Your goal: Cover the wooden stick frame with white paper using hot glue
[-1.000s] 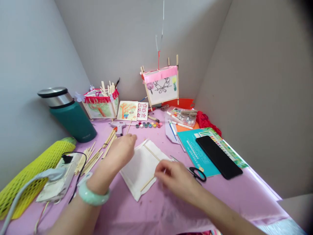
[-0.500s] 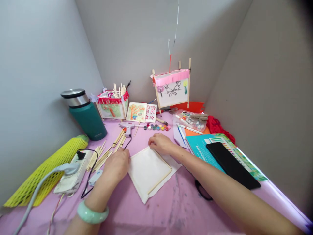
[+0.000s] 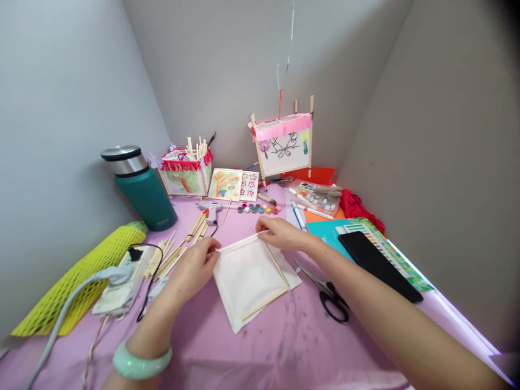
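A square frame of thin wooden sticks with white paper (image 3: 247, 281) over it lies in front of me. Along its far edge the paper is folded over the stick. My left hand (image 3: 197, 265) pinches the far left corner. At the far right corner my right hand (image 3: 276, 232) has its fingers closed on the same edge. Bare wooden stick (image 3: 266, 304) shows along the near right side, and loose paper sticks out past the right corner. Black-handled scissors (image 3: 331, 298) lie partly beneath my right forearm.
Bundles of wooden sticks (image 3: 170, 261), a glue gun (image 3: 211, 212) and a power strip (image 3: 122, 290) lie to the left. A green bottle (image 3: 144, 195) stands behind them. A decorated lantern (image 3: 284, 146) hangs at the back. On the right, a black phone (image 3: 379, 266) rests on a booklet (image 3: 325, 238).
Both hands have shifted along the far edge and now grip its two corners. My right hand moved slightly right and away. The scissors have come into fuller view.
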The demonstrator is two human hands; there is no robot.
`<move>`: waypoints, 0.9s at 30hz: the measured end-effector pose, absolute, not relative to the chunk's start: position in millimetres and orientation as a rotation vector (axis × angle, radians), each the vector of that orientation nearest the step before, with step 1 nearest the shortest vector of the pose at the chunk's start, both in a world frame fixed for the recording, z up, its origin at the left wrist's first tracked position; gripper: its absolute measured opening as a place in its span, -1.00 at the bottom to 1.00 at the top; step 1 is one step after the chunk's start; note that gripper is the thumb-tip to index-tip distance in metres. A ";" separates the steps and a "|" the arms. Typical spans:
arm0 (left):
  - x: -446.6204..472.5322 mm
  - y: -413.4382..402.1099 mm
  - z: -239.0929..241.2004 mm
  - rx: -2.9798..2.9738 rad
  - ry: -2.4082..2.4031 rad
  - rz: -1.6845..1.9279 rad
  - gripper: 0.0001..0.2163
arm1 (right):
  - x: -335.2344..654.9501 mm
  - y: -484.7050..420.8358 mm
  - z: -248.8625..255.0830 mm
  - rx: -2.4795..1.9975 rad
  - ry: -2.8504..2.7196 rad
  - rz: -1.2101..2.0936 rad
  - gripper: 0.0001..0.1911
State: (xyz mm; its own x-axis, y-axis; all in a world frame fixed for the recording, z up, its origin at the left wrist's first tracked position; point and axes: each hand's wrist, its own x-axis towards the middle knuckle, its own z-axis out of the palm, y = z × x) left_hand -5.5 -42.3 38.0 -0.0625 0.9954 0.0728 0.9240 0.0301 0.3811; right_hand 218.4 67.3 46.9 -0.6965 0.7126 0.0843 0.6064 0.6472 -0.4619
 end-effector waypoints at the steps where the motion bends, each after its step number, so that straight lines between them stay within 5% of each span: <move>1: -5.1 -45.2 38.4 1.969 2.055 0.563 -0.79 | 224.7 61.3 51.7 -1.055 -2.572 0.610 -0.80; 6: 4.6 -68.7 62.1 1.604 1.672 1.130 -0.66 | 252.6 16.7 90.1 -1.019 -2.326 0.756 -0.83; 10: 10.9 -82.6 88.1 1.472 1.602 1.259 -0.61 | 266.5 -13.4 112.6 -1.070 -2.054 1.081 -0.87; 14: 8.0 -70.5 72.6 1.459 1.638 1.054 -0.60 | 266.0 -12.6 88.3 -1.256 -2.099 1.201 -0.85; 20: -3.7 -26.2 16.2 1.680 1.808 0.680 -0.68 | 246.9 23.0 29.2 -1.495 -2.281 0.965 -0.84; 27: -6.2 11.1 18.0 1.882 1.978 0.615 -0.77 | 235.4 47.3 29.1 -1.566 -2.312 0.592 -0.82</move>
State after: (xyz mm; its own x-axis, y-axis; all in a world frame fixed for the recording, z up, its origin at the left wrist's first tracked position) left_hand -6.2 11.1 18.0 -0.0638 0.9967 0.0493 0.8487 0.0282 0.5281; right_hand 235.4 47.3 29.1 -0.3694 0.9293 0.0063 0.8119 0.3260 -0.4843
